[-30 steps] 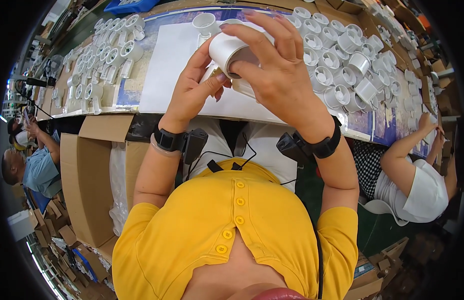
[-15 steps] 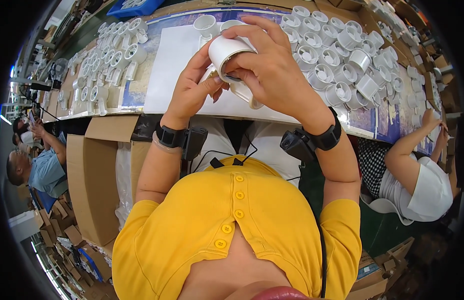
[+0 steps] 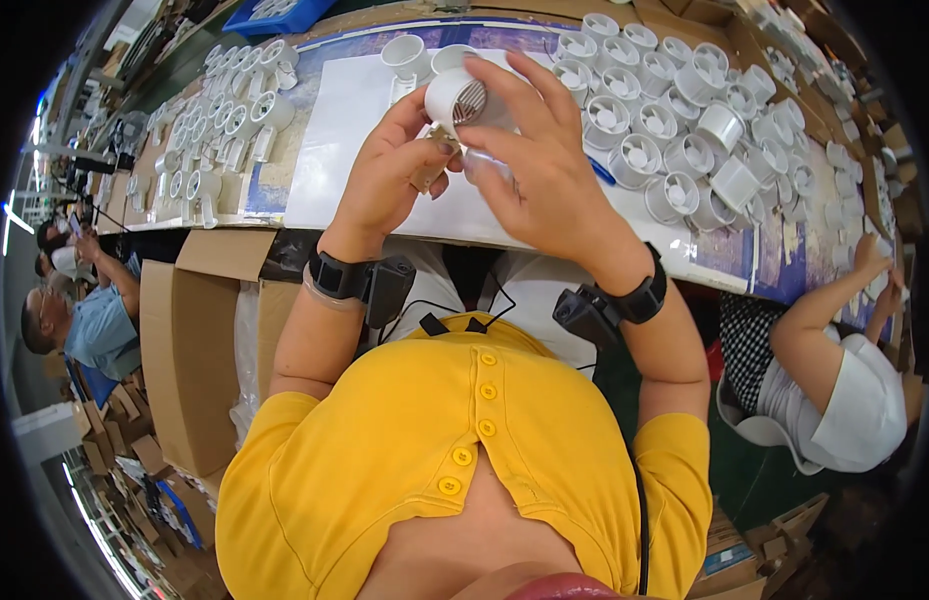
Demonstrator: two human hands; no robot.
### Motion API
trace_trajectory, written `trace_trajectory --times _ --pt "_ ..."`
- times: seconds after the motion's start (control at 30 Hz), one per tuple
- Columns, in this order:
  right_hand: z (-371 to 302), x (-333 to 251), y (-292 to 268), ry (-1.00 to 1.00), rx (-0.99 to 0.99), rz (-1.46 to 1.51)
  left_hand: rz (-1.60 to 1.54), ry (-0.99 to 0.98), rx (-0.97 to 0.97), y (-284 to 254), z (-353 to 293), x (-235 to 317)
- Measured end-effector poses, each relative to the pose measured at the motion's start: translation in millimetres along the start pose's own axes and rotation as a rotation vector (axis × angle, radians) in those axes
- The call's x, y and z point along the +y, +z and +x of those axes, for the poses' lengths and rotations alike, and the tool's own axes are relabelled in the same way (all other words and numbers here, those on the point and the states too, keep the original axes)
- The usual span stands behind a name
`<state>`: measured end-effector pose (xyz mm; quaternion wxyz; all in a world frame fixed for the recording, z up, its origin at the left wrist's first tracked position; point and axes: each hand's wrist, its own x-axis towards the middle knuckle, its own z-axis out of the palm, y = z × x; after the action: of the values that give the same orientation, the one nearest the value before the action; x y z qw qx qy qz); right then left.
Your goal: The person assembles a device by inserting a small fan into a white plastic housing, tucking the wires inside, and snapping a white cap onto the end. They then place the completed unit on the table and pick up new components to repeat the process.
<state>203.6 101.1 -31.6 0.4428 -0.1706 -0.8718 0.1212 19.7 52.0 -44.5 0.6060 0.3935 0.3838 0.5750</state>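
My left hand [image 3: 389,170] is closed around a white round fan housing [image 3: 442,100], raised above the table with its slatted grille turned to the right. At its lower edge, by my left thumb, a small tan flat piece [image 3: 426,176] sticks out; I cannot tell how it is attached. My right hand [image 3: 549,160] curves over the housing's right side, fingers bent and touching it. Behind it on a white sheet [image 3: 334,150] stand two more white fan housings, one upright at the left [image 3: 404,58] and one partly hidden.
Many white round fan housings with blades [image 3: 639,155] crowd the table's right side; housings with handles [image 3: 239,120] stand in rows at left. A blue pen-like object [image 3: 601,171] lies by my right hand. An open carton [image 3: 189,360] stands lower left. Other people sit at both sides.
The housing has turned so its grille now shows, and its handle is no longer visible. My right hand has shifted slightly down and its fingers have spread.
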Motion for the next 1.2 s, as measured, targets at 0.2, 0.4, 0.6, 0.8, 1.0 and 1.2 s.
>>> trace_trajectory --times 0.2,0.4,0.6,0.8,1.0,1.2 --pt "-12.1 15.9 0.8 0.052 0.047 0.051 -0.089 0.019 -0.029 19.6 0.4 -0.2" --pt "-8.1 14.2 -2.0 -0.004 0.037 0.025 -0.007 0.111 -0.023 20.5 -3.8 -5.1" --pt "1.7 -10.6 -1.2 0.233 0.205 0.08 -0.119 0.183 0.016 -1.2 -15.8 -1.6" --pt "1.1 -16.8 21.3 0.53 -0.003 0.339 0.046 0.288 0.167 -15.0 -27.7 -6.4" --pt "34.9 -21.9 12.5 -0.04 -0.168 -0.253 0.251 0.195 0.276 -29.8 -36.5 -5.8" --pt "60.6 -15.0 12.5 0.012 -0.354 0.101 -0.025 -0.019 -0.004 -42.1 -40.6 0.8"
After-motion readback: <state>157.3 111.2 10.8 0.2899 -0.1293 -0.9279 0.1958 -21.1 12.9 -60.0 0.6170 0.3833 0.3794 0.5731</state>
